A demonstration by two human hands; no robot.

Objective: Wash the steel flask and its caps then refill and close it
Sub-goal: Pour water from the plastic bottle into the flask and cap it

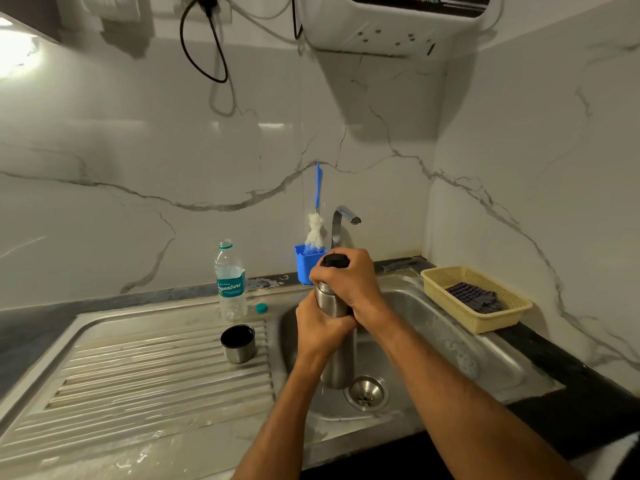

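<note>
A tall steel flask (337, 358) stands upright in the sink basin (433, 327), beside the drain. My left hand (320, 329) is wrapped around its middle. My right hand (349, 282) covers the top and grips the black inner cap (334, 260) at the flask's mouth. The steel outer cap (238, 342), black inside, sits mouth-up on the ribbed drainboard (145, 368) to the left. No water runs from the tap (343, 221) behind my hands.
An open plastic water bottle (230, 282) stands at the drainboard's back edge, its teal lid (261, 308) beside it. A blue holder (306, 266) with a bottle brush (317, 216) stands behind the sink. A yellow basket (485, 313) with a checked cloth sits right.
</note>
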